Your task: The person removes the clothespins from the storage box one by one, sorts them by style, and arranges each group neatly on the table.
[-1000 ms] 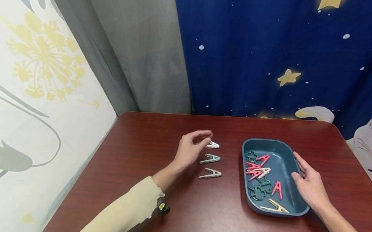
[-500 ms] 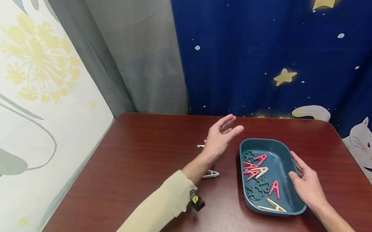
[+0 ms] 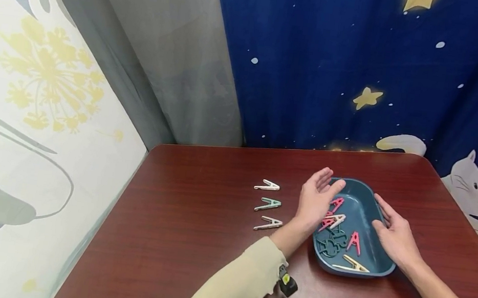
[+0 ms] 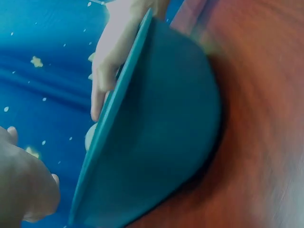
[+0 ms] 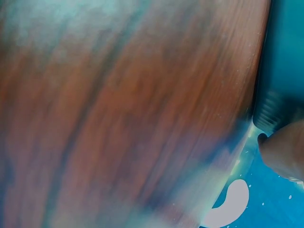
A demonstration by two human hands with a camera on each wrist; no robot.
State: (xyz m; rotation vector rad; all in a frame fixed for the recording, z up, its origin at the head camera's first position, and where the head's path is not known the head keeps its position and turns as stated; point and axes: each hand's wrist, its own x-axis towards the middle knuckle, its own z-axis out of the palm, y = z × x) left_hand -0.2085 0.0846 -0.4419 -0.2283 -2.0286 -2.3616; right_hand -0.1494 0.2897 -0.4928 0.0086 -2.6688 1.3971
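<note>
Left hand: the left hand [image 3: 314,199] is hovering above the left side of the tray, thumb spreading from loosely extended fingers; it is pinching nothing that shows, though its palm side is partly hidden.

Right hand: the right hand [image 3: 399,236] is gripping the tray's right wall, thumb lying at the rim and fingers running along the outside.

Tray: the deep blue, rounded-rectangular plastic tray [image 3: 368,218] is standing on the dark red-brown wooden surface [image 3: 197,203], its long axis running from near to far.

Inside the tray: several pink plastic clips [image 3: 355,237], a white plastic clip [image 3: 339,220], pale yellow clip pieces [image 3: 355,263] and dark green outline-shaped clips [image 3: 329,248] are lying loose, mostly towards the left wall; the left hand is covering some.

Row on the surface: a white A-shaped clip [image 3: 267,188], a pale green one [image 3: 269,203] and a greyish-white one [image 3: 275,223] are lying well apart, far to near, long axes running roughly left-right.

Key relation: the tray's contents seem to matter most; they are lying below and nearward of the left hand's fingers, the left hand being nearer to the pink cluster.
</note>
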